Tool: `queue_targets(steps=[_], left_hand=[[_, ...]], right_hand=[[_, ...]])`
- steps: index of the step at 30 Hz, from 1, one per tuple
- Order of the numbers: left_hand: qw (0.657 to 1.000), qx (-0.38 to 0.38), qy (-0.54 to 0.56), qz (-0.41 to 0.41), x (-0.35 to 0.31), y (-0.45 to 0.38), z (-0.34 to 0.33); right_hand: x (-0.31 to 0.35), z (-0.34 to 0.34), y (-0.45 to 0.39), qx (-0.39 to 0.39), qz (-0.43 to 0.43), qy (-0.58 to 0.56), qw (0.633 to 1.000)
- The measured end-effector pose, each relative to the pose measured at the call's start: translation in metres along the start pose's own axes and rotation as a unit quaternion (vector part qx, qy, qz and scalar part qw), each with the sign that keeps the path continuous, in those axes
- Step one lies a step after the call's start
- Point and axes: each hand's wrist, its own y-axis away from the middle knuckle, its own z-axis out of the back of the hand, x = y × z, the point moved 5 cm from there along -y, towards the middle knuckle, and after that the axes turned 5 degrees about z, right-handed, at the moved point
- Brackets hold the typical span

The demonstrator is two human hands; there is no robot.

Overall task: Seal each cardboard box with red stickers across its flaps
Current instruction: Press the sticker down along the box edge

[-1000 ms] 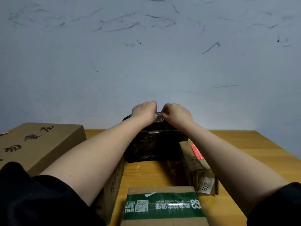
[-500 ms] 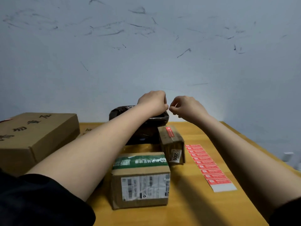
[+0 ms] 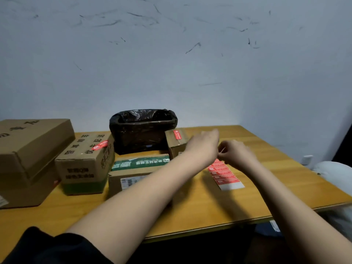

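Wooden table (image 3: 247, 202), smooth yellow top, was set against a scuffed pale wall (image 3: 171, 63). Largest item: a flat brown corrugated box (image 3: 28, 149) with black brush lettering, placed at far left. Just beside it a medium cardboard box (image 3: 85, 161) with printed characters and a green band at its base was seen; one red sticker (image 3: 100, 145) was stuck across its top seam. Behind centre, a rectangular bin lined with glossy, crinkled black plastic (image 3: 142, 130) was placed. In front of it, a box with green tape (image 3: 137, 168) and a white barcode label was partly hidden by the left forearm. A small box (image 3: 177, 141) with a red sticker on its top was tucked just beside the bin's right side. A strip of red stickers (image 3: 226, 176) on white backing was laid flat on the table, right of centre. Left hand (image 3: 203, 143) was held over the strip's far end, fingers loosely extended, blurred; nothing was seen gripped. Right hand (image 3: 234, 153) was held just beside it, fingers curled; a pinch on something small was suggested but blur prevented confirmation.
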Motion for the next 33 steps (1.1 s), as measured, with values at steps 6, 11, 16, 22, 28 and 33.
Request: queue_targets(steps=[6,11,16,22,28,33], left_hand=[[0.982,0.111,0.122,0.089,0.007,0.001,-0.068],[0.931,0.182,0.252,0.193,0.017,0.002,-0.107],[0.840,0.201,0.416,0.285,0.019,0.007,-0.123],[0.812,0.207,0.451,0.308,0.020,0.007,-0.127],[0.770,0.220,0.497,0.335,0.018,0.006,-0.126],[0.715,0.219,0.558,0.359,0.014,0.006,-0.126]], right_hand=[[-0.041,-0.038,0.012,0.090,-0.086,0.077,0.989],[-0.062,-0.056,0.016,0.120,-0.159,0.113,0.974],[-0.066,-0.071,0.010,0.159,-0.192,0.105,0.963],[-0.069,-0.067,0.002,0.173,-0.200,0.064,0.962],[-0.075,-0.066,-0.001,0.180,-0.209,0.033,0.961],[-0.075,-0.066,0.003,0.153,-0.242,0.053,0.957]])
